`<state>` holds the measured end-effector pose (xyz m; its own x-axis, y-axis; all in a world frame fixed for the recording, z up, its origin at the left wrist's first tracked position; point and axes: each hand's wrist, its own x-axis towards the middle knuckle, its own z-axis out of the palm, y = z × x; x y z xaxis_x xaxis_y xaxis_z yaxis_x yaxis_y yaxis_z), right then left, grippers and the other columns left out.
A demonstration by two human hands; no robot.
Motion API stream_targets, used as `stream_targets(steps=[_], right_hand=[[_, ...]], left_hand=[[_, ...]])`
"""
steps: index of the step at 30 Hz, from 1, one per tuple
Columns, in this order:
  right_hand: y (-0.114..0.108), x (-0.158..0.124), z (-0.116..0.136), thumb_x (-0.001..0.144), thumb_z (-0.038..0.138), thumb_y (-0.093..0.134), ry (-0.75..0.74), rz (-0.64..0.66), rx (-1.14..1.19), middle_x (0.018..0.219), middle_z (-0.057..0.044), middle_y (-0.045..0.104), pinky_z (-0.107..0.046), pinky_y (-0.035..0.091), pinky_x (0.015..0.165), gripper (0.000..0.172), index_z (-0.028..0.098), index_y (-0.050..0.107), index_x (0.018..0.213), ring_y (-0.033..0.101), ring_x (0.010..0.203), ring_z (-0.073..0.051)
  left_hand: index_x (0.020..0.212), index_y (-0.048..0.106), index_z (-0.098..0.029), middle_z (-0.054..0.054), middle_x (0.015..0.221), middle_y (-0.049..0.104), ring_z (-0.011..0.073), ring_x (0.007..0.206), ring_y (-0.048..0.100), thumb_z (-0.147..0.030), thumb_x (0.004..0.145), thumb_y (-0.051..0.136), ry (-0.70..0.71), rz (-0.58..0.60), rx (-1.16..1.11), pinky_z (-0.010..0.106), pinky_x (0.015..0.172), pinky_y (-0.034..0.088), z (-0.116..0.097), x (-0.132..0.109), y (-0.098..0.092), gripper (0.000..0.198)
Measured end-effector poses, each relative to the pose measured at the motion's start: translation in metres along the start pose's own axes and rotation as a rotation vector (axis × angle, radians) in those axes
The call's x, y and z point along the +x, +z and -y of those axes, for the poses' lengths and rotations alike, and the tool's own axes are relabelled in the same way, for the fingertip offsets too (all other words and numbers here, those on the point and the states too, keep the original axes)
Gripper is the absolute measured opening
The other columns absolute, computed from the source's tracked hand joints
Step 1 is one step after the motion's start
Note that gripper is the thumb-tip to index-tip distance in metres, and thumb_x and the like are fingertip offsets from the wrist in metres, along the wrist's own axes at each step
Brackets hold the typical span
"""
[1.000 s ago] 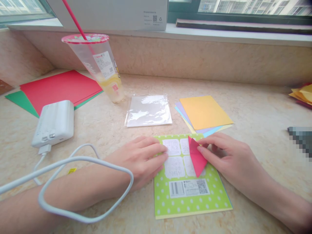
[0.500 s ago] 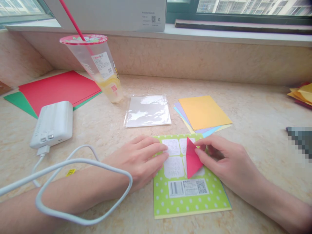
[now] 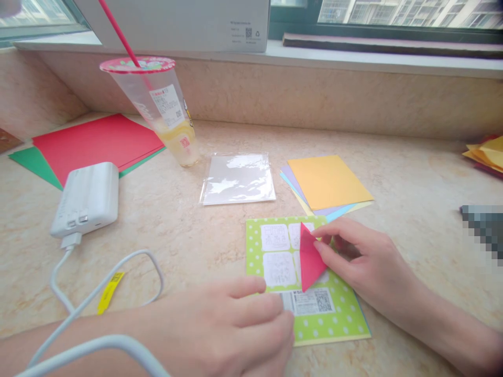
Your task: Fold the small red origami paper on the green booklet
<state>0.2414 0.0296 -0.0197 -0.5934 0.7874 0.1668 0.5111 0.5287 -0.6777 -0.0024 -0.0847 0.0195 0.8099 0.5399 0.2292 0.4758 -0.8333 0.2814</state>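
Observation:
A pink piece of folded paper (image 3: 310, 261), roughly triangular, is over the green polka-dot paper pack (image 3: 338, 322). My right hand (image 3: 359, 256) pinches its right edge between thumb and forefinger. My left hand (image 3: 243, 327) reaches over the lower left part of the pack, covering some of its barcode label (image 3: 314, 302). Its fingers are stretched out and a little apart, with nothing in them. The pack lies flat on the counter, with white printed panels on its upper half.
Behind the pack are a clear-wrapped white packet (image 3: 239, 179) and fanned coloured sheets (image 3: 330, 180). A drink cup with a straw (image 3: 168, 118) stands at back left beside red paper (image 3: 98, 141). A white power bank (image 3: 86, 199) trails a cable (image 3: 113, 340) across my left forearm.
My left hand has moved down and toward me, from the pack's upper left edge to its lower left. My right hand still pinches the pink paper, almost unmoved. The cable has shifted.

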Motion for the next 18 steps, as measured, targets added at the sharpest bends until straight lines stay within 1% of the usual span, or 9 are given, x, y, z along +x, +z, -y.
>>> stream_targets(steps=[2, 4, 5, 8, 10, 13, 16, 18], right_hand=[[0.000, 0.001, 0.000, 0.097, 0.021, 0.061, 0.005, 0.020, 0.011, 0.076, 0.004, 0.063, -0.029, 0.044, 0.058, 0.011, 0.028, 0.070, 0.095, 0.056, 0.064, -0.014], [-0.001, 0.001, 0.001, 0.097, 0.021, 0.061, 0.008, 0.039, 0.026, 0.078, 0.004, 0.064, -0.029, 0.044, 0.059, 0.011, 0.028, 0.070, 0.096, 0.056, 0.065, -0.014], [-0.001, 0.001, 0.001, 0.097, 0.022, 0.060, 0.007, 0.047, 0.034, 0.080, 0.003, 0.064, -0.029, 0.045, 0.059, 0.011, 0.028, 0.070, 0.096, 0.057, 0.066, -0.014], [-0.003, 0.000, 0.002, 0.098, 0.022, 0.060, 0.005, 0.066, 0.052, 0.082, 0.002, 0.065, -0.029, 0.046, 0.059, 0.012, 0.027, 0.070, 0.097, 0.058, 0.067, -0.014], [-0.003, 0.000, 0.002, 0.098, 0.022, 0.059, 0.009, 0.074, 0.062, 0.082, 0.001, 0.064, -0.029, 0.046, 0.058, 0.012, 0.027, 0.070, 0.097, 0.059, 0.068, -0.015], [-0.003, 0.001, 0.002, 0.098, 0.023, 0.060, 0.020, 0.075, 0.076, 0.082, 0.000, 0.064, -0.029, 0.047, 0.057, 0.012, 0.026, 0.071, 0.097, 0.060, 0.069, -0.016], [-0.002, 0.002, 0.000, 0.097, 0.024, 0.060, 0.027, 0.078, 0.076, 0.084, 0.000, 0.066, -0.029, 0.048, 0.058, 0.011, 0.027, 0.071, 0.097, 0.062, 0.070, -0.016], [-0.002, 0.002, -0.001, 0.097, 0.025, 0.062, 0.033, 0.081, 0.074, 0.086, 0.000, 0.068, -0.030, 0.050, 0.060, 0.010, 0.026, 0.071, 0.096, 0.064, 0.073, -0.017]], left_hand=[[0.113, 0.069, -0.011, 0.008, 0.102, 0.073, 0.0194, 0.085, 0.066, -0.017, 0.103, 0.051, 0.012, 0.066, -0.098, 0.029, 0.087, 0.056, -0.005, 0.002, 0.003, 0.021], [0.115, 0.069, -0.010, 0.008, 0.104, 0.073, 0.0192, 0.085, 0.066, -0.014, 0.102, 0.053, 0.022, 0.084, -0.110, 0.029, 0.086, 0.057, -0.007, 0.004, 0.005, 0.021], [0.115, 0.069, -0.009, 0.009, 0.106, 0.073, 0.0204, 0.088, 0.066, -0.014, 0.102, 0.051, 0.011, 0.061, -0.075, 0.030, 0.088, 0.057, -0.007, 0.006, 0.006, 0.023], [0.114, 0.071, -0.007, 0.014, 0.109, 0.074, 0.0252, 0.093, 0.069, -0.017, 0.108, 0.039, -0.054, -0.078, 0.048, 0.038, 0.091, 0.058, -0.009, 0.007, 0.010, 0.034], [0.109, 0.074, -0.006, 0.015, 0.107, 0.075, 0.0267, 0.092, 0.070, -0.019, 0.109, 0.035, -0.071, -0.117, 0.055, 0.040, 0.091, 0.058, -0.011, 0.006, 0.012, 0.040], [0.105, 0.074, -0.008, 0.013, 0.103, 0.075, 0.0245, 0.089, 0.070, -0.015, 0.107, 0.038, -0.069, -0.094, 0.000, 0.036, 0.091, 0.059, -0.013, 0.004, 0.015, 0.037], [0.114, 0.071, -0.006, 0.012, 0.100, 0.076, 0.0234, 0.089, 0.071, -0.016, 0.107, 0.042, -0.102, -0.066, -0.039, 0.033, 0.090, 0.059, -0.013, 0.002, 0.016, 0.032], [0.119, 0.069, -0.005, 0.012, 0.105, 0.076, 0.0236, 0.094, 0.071, -0.017, 0.107, 0.042, -0.097, -0.052, -0.049, 0.033, 0.091, 0.059, -0.013, -0.001, 0.017, 0.032]])
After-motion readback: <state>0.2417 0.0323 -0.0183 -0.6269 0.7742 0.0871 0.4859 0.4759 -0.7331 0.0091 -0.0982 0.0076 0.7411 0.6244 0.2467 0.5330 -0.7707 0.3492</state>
